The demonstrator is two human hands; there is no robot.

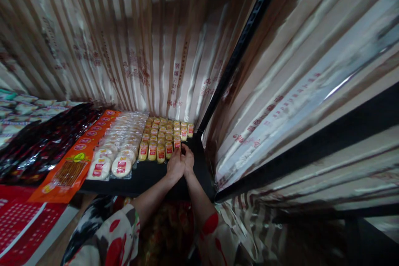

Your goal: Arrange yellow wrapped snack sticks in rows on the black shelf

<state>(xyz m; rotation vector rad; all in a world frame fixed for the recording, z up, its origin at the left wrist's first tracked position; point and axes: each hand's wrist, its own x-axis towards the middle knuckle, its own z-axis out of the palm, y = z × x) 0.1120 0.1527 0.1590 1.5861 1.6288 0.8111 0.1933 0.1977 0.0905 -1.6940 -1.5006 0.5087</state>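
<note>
Both my hands meet at the front right corner of a dark shelf point(146, 176). My left hand point(175, 165) and my right hand point(188, 158) are closed together around the nearest small yellow packet with a red label point(177, 144), at the right end of the front row. Rows of the same yellow packets point(162, 133) run back toward the wall. The fingertips are partly hidden by the packet and by each other.
Left of the yellow packets lie round pale cakes in clear wrap point(121, 165), orange packs point(70, 172) and dark red-black packs point(37, 149). A black post point(240, 50) stands at the shelf's right corner. Hanging striped plastic sheets point(296, 91) surround the shelf.
</note>
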